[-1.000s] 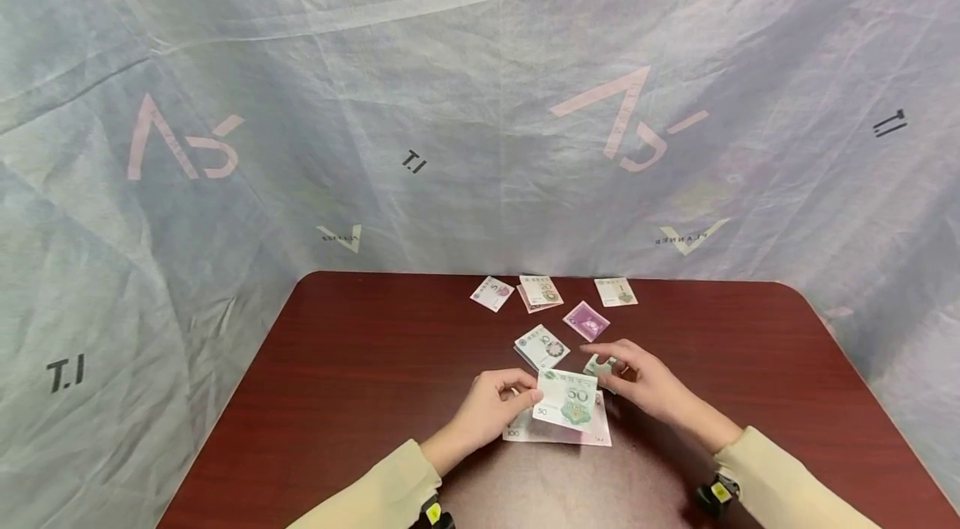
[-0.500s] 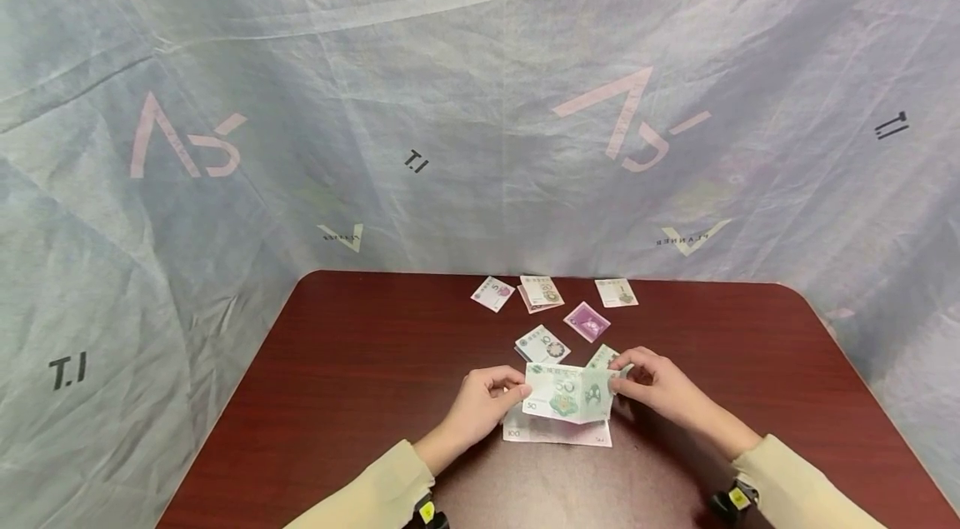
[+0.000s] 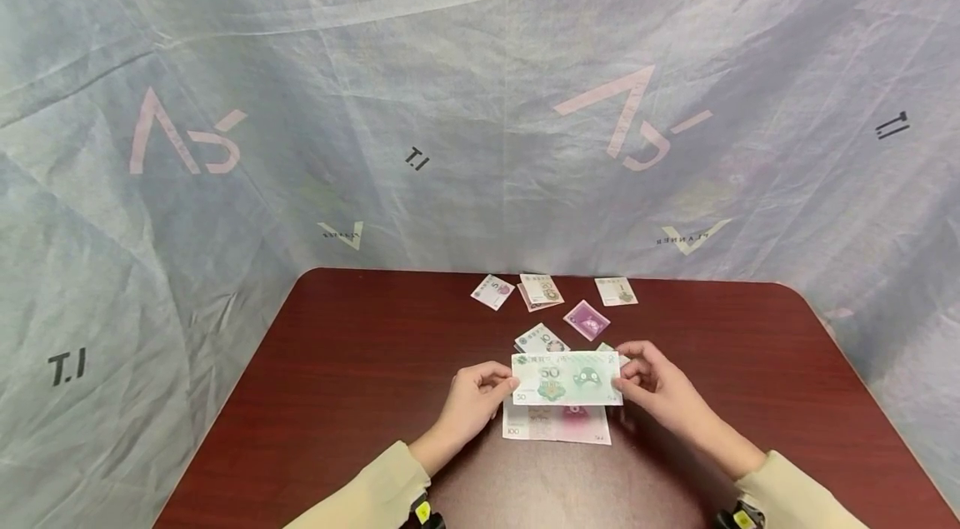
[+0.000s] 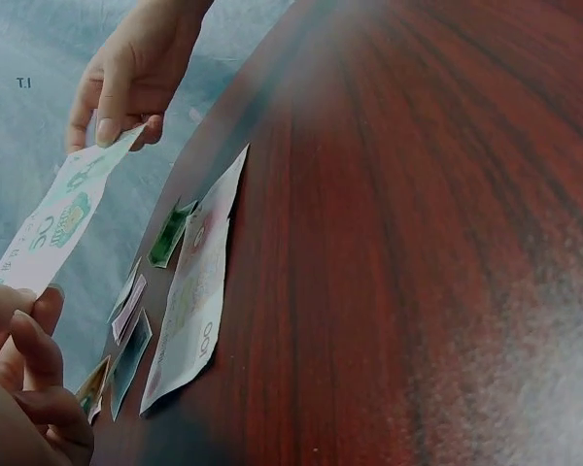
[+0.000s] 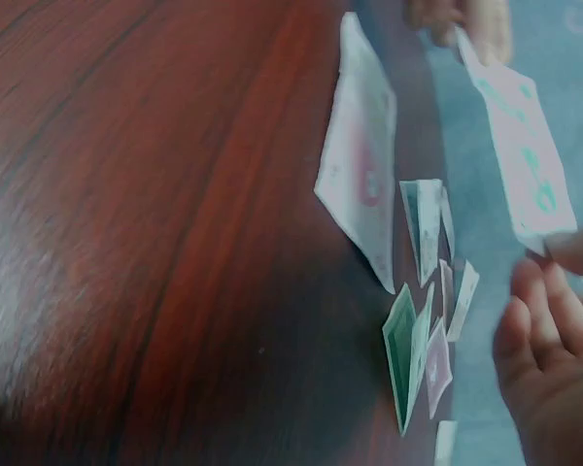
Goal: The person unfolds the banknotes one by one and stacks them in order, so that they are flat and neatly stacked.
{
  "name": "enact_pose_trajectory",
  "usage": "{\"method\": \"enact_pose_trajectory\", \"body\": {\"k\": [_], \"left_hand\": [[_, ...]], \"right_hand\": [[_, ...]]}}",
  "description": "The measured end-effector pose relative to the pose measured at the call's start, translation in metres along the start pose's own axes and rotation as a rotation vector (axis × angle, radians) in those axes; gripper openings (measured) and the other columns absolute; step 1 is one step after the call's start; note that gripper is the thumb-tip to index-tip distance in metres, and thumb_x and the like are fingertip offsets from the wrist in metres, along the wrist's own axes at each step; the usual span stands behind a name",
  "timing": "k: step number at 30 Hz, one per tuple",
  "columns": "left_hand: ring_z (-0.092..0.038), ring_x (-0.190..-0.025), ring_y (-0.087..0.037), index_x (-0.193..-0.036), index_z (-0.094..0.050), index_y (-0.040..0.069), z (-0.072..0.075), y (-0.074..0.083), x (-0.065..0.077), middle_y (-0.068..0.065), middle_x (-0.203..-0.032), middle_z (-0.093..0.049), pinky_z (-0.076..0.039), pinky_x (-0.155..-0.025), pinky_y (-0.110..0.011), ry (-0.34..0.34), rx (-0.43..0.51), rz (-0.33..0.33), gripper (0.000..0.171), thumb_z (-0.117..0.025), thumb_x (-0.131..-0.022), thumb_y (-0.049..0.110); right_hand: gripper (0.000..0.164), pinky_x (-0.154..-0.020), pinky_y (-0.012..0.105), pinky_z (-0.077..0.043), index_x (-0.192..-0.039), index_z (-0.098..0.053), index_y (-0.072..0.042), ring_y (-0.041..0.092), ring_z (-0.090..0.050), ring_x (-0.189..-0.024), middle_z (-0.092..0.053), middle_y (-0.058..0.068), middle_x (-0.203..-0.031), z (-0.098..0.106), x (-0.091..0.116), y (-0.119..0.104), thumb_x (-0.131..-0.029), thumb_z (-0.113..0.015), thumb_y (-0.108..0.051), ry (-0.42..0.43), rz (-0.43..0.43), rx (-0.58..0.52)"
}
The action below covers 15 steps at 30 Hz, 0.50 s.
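Observation:
A green banknote marked 50 [image 3: 567, 379] is spread out flat in the air, held at both ends. My left hand [image 3: 474, 401] pinches its left end between thumb and fingers, and my right hand [image 3: 660, 389] pinches the right end. Both wrist views show the 50 note [image 4: 63, 209] raised above the table. Below it, a pink banknote marked 100 [image 3: 557, 429] lies unfolded on the tabletop, its upper part hidden by the 50 note in the head view. A small folded green note [image 5: 408, 351] lies just behind, mostly covered in the head view.
Several folded notes lie farther back on the dark red wooden table [image 3: 360, 379]: a 10 note [image 3: 538, 337], a purple note [image 3: 587, 321], a 5 note [image 3: 492, 292], a 20 note [image 3: 540, 290] and a 1 note [image 3: 616, 291]. A grey cloth [image 3: 480, 96] hangs behind the table.
The 50 note, folded and held only by my left hand at first, has been opened out. My right hand has taken its right end, and my left hand has shifted slightly left.

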State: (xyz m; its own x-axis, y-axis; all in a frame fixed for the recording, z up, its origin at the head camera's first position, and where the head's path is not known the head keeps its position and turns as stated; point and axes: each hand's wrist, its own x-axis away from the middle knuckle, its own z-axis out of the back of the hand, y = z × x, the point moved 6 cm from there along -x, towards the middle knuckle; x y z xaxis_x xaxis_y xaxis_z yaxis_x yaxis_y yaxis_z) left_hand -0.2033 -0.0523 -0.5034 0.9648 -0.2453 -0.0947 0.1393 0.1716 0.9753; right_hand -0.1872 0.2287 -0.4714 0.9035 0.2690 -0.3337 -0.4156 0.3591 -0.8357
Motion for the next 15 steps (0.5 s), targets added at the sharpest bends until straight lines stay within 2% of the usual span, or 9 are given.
{"method": "enact_pose_trajectory", "body": {"k": [3,7,11,15], "left_hand": [[-0.044,-0.045,-0.003,-0.096,-0.074,-0.003,-0.001,-0.002,0.000,-0.029,-0.082,-0.069,-0.038,-0.046,-0.018,0.007,0.008,0.001,0.008,-0.073,-0.095,0.005],[-0.045,-0.048,-0.001,-0.094,-0.074,-0.001,0.000,-0.003,-0.002,-0.020,-0.078,-0.070,-0.038,-0.048,-0.017,0.036,-0.026,-0.002,0.008,-0.074,-0.094,0.006],[-0.044,-0.052,0.002,-0.098,-0.071,0.004,0.003,0.000,-0.002,-0.005,-0.077,-0.071,-0.036,-0.051,-0.016,0.046,-0.102,-0.012,0.007,-0.075,-0.093,0.008],[-0.042,-0.050,0.003,-0.114,-0.059,0.010,0.004,0.007,0.000,0.002,-0.077,-0.071,-0.036,-0.051,-0.017,-0.006,-0.245,-0.091,0.024,-0.073,-0.094,0.007]], "right_hand": [[0.051,-0.061,0.018,-0.048,-0.129,-0.053,-0.002,0.004,-0.062,-0.070,-0.070,-0.002,-0.081,0.002,0.003,-0.009,-0.086,-0.077,0.011,0.088,0.091,0.139],[0.040,-0.063,0.014,-0.050,-0.113,-0.065,-0.009,0.003,-0.063,-0.073,-0.071,-0.006,-0.083,0.003,0.004,-0.024,-0.082,-0.078,0.014,0.140,0.197,0.248],[0.031,-0.066,0.013,-0.053,-0.101,-0.072,-0.013,0.001,-0.066,-0.078,-0.074,-0.005,-0.087,-0.002,0.004,-0.026,-0.084,-0.077,0.012,0.122,0.198,0.268],[0.028,-0.064,0.013,-0.052,-0.099,-0.073,-0.013,-0.002,-0.064,-0.075,-0.073,-0.007,-0.085,-0.007,0.006,-0.020,-0.084,-0.078,0.010,0.107,0.175,0.282]]}}
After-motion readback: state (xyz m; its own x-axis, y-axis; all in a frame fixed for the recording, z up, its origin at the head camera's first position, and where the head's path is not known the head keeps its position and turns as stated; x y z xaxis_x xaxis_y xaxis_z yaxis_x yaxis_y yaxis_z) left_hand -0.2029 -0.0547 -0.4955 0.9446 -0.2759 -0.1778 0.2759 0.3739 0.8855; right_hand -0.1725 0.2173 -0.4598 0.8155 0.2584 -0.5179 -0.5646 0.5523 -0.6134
